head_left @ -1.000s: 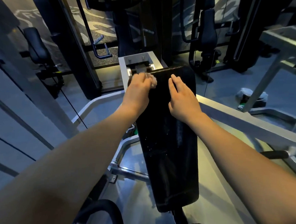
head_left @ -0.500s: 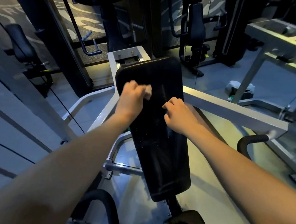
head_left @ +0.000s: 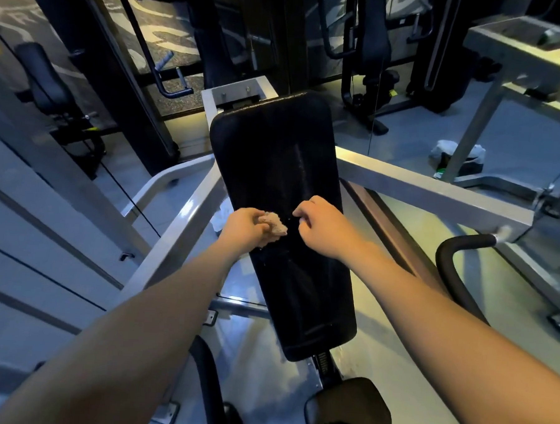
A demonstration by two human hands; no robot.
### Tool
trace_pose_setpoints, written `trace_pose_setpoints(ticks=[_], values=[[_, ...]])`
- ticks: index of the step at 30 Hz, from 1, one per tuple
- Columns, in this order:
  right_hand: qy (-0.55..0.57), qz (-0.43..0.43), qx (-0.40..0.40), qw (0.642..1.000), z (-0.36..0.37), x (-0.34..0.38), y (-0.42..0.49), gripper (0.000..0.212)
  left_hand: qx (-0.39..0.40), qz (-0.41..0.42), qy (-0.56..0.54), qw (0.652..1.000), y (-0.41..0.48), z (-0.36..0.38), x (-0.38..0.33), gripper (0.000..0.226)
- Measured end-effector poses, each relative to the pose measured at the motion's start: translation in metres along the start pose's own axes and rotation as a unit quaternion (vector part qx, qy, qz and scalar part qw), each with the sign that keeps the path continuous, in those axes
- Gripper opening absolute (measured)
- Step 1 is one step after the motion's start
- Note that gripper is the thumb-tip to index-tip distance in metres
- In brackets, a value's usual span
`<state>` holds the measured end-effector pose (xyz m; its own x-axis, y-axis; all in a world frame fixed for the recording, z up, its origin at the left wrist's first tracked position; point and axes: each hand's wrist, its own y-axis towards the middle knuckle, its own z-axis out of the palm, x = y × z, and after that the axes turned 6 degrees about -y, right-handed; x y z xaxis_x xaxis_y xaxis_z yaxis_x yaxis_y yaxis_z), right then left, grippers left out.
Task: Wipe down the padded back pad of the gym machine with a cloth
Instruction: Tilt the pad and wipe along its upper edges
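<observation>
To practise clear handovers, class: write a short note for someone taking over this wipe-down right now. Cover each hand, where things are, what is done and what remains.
Left hand: grips the cloth, held against the back pad about midway down, left of centre.
Right hand: fingers curled, nothing visible in them, resting on the pad beside the cloth.
Done: in the last second the cloth has come down from the pad's top edge to its middle.
Left: the lower half down to the bottom edge, and probably the right-hand strip.
</observation>
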<state>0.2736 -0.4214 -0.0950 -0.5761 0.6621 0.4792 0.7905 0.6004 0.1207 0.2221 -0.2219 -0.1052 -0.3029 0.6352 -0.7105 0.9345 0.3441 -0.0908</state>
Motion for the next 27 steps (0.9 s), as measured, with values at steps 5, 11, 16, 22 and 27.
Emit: trace_pose_setpoints(ticks=[5,11,16,22,27], values=[[0.113,-0.013,-0.029,0.993,0.01,0.023,-0.005,0.021,0.007,-0.053,-0.256,0.965,-0.047,-0.012,-0.006,0.047],[0.163,-0.023,-0.035,0.986,0.013,0.06,0.0,0.028,0.035,-0.006,-0.416,0.909,-0.065,-0.052,-0.008,0.019],[0.251,0.043,-0.031,0.967,0.016,0.096,0.01,0.027,0.03,0.028,-0.407,0.912,-0.053,-0.085,0.012,0.031],[0.485,0.1,-0.028,0.868,0.035,0.14,0.025,0.037,0.043,0.11,-0.352,0.929,-0.027,-0.126,0.028,0.009],[0.685,0.098,-0.042,0.721,0.045,0.166,0.021,0.013,0.063,0.18,-0.323,0.927,-0.004,-0.145,0.034,0.006]])
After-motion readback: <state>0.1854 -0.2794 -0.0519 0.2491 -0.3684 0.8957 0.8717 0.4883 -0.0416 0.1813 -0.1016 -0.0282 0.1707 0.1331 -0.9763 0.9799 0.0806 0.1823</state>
